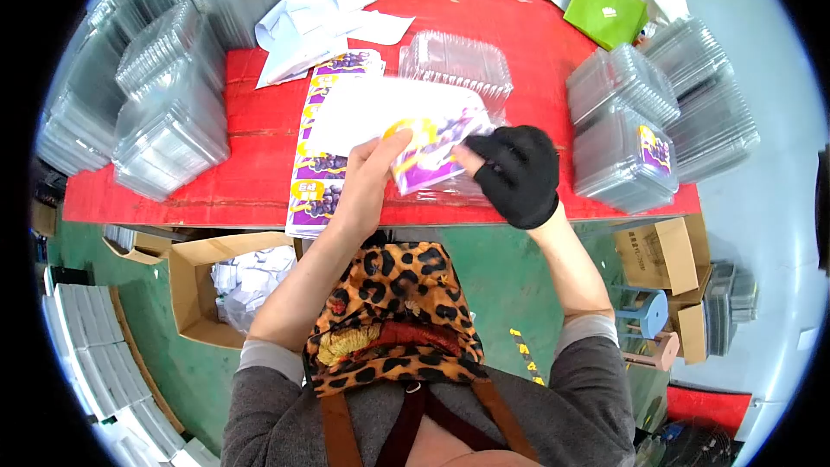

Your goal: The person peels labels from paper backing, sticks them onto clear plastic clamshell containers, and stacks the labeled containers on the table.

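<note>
Printed sheet [430, 160] between both hands
Left hand [367, 173] pinches its left side; visible length slants up rightward to the gloved right hand [521, 175] — blurred, cannot tell whether gripping.

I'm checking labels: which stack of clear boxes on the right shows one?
The front stack, nearest the table edge; only it shows a purple label.

Sheets [315, 175] on table [259, 164] — containers [171, 125] left and right.
</note>
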The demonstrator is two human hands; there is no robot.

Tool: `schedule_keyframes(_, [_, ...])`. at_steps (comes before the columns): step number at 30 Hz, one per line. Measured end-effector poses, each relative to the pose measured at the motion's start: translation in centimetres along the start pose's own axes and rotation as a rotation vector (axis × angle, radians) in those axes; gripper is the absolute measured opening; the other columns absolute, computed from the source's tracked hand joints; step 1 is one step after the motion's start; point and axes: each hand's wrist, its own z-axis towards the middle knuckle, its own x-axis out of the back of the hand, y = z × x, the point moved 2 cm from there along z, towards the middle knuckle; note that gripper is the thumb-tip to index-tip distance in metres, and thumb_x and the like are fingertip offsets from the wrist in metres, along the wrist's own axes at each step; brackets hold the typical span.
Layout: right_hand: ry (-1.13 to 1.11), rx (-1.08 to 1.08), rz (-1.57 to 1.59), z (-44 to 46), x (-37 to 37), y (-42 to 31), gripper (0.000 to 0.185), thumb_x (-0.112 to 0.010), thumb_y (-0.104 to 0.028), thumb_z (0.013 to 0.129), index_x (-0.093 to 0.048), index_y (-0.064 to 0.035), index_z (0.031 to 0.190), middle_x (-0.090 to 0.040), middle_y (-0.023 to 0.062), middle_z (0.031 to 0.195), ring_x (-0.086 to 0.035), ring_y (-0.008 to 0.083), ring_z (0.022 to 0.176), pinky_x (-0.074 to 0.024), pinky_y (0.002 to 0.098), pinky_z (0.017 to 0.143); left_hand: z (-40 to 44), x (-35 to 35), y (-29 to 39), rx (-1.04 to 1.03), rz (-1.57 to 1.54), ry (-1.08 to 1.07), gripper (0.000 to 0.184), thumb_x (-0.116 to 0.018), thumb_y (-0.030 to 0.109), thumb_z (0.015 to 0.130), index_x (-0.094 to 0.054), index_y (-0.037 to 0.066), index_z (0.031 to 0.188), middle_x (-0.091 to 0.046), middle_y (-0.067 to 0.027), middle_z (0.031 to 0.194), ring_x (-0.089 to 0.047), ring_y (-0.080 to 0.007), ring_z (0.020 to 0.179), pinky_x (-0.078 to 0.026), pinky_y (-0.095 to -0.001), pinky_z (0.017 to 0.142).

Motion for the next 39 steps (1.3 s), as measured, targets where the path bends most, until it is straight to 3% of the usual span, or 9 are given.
schedule_keyframes(6, [0.123, -0.073, -0.078, 0.0, -0.8, 1.8, 0.024, -0.075, -0.010, 0.068, -0.073, -0.0117, 0.092, -0.067, 0.0026, 0.090, -0.060, 0.0214, 0.079, -0.0447, 0.0367, 0.067, -0.7, 0.1, -0.3, -0.128, 0.131, -0.161, 0.023, -0.059, 0.017, 0.097, -0.069, -0.001, 0.107, -0.072, -0.0088, 0.100, -0.064, -0.0122, 0.094, -0.049, -0.0297, 0.089])
schedule_keyframes(12, [0.023, -0.253, 0.314, 1.1, -0.4, 1.1, 0.023, -0.078, -0.011, 0.072, -0.071, -0.0100, 0.094, -0.067, 0.0049, 0.090, -0.062, 0.0235, 0.081, -0.0463, 0.0372, 0.071, -0.9, -0.4, -0.7, -0.240, 0.138, -0.200, 0.013, -0.065, 0.006, 0.094, -0.070, -0.001, 0.104, -0.071, -0.0068, 0.100, -0.063, -0.0117, 0.093, -0.048, -0.0262, 0.085])
schedule_keyframes(16, [-0.015, -0.183, 0.351, 2.1, 0.1, -0.2, 0.023, -0.077, -0.011, 0.073, -0.070, -0.0075, 0.094, -0.067, 0.0050, 0.088, -0.063, 0.0248, 0.078, -0.0464, 0.0377, 0.071, -0.6, -0.3, -1.3, -0.380, 0.332, -0.153, 0.013, -0.067, 0.003, 0.091, -0.071, -0.001, 0.102, -0.068, -0.0077, 0.100, -0.061, -0.0141, 0.094, -0.048, -0.0271, 0.084])
schedule_keyframes(24, [-0.114, -0.172, 0.154, 2.2, -0.7, -1.4, 0.016, -0.074, -0.013, 0.072, -0.066, -0.0074, 0.086, -0.065, 0.0075, 0.085, -0.062, 0.0253, 0.078, -0.0463, 0.0389, 0.068, -1.1, -1.2, -0.4, -0.499, 0.583, -0.129, 0.011, -0.067, 0.001, 0.088, -0.071, -0.001, 0.098, -0.067, -0.0089, 0.098, -0.062, -0.0189, 0.095, -0.049, -0.0305, 0.082])
schedule_keyframes(28, [-0.124, -0.171, 0.128, 2.3, -0.8, -1.5, 0.015, -0.074, -0.010, 0.071, -0.065, -0.0067, 0.082, -0.063, 0.0081, 0.079, -0.062, 0.0267, 0.075, -0.0466, 0.0399, 0.067, -0.8, -1.1, -0.4, -0.585, 0.715, -0.179, 0.011, -0.065, -0.002, 0.088, -0.070, -0.003, 0.099, -0.064, -0.0061, 0.099, -0.058, -0.0141, 0.092, -0.045, -0.0270, 0.081])
schedule_keyframes(31, [-0.047, -0.482, 0.433, 2.1, -1.0, -0.1, 0.012, -0.073, -0.006, 0.073, -0.065, -0.0045, 0.081, -0.064, 0.0106, 0.077, -0.063, 0.0276, 0.072, -0.0487, 0.0388, 0.067, -0.9, -1.0, -0.5, -0.552, 0.665, -0.152, 0.010, -0.066, -0.001, 0.087, -0.070, -0.002, 0.096, -0.066, -0.0067, 0.096, -0.059, -0.0168, 0.093, -0.046, -0.0295, 0.082])
schedule_keyframes(33, [0.000, -0.775, 0.766, 0.7, -1.5, 1.6, 0.008, -0.070, -0.003, 0.078, -0.066, -0.0005, 0.085, -0.067, 0.0077, 0.076, -0.064, 0.0137, 0.069, -0.0507, 0.0287, 0.067, -1.0, -0.9, -0.6, -0.476, 0.593, -0.100, 0.009, -0.069, 0.002, 0.084, -0.070, -0.001, 0.092, -0.068, -0.0078, 0.092, -0.061, -0.0210, 0.096, -0.048, -0.0339, 0.084])
schedule_keyframes(35, [0.087, -1.065, 1.059, 0.0, -1.7, 2.4, 0.005, -0.069, -0.002, 0.080, -0.066, 0.0003, 0.083, -0.064, 0.0042, 0.073, -0.061, 0.0087, 0.068, -0.0499, 0.0268, 0.066, -0.7, -0.3, -0.9, -0.431, 0.545, -0.171, 0.012, -0.068, 0.005, 0.085, -0.070, -0.001, 0.095, -0.068, -0.0089, 0.096, -0.060, -0.0210, 0.099, -0.047, -0.0338, 0.086])
schedule_keyframes(39, [-0.011, -0.905, 0.958, 0.7, -1.8, 1.1, 0.006, -0.068, -0.004, 0.082, -0.066, 0.0011, 0.084, -0.063, 0.0053, 0.072, -0.059, 0.0086, 0.069, -0.0486, 0.0264, 0.065, -0.8, -0.5, -0.6, -0.402, 0.607, -0.235, 0.018, -0.067, 0.011, 0.087, -0.071, -0.001, 0.100, -0.066, -0.0113, 0.105, -0.059, -0.0223, 0.103, -0.045, -0.0327, 0.090])
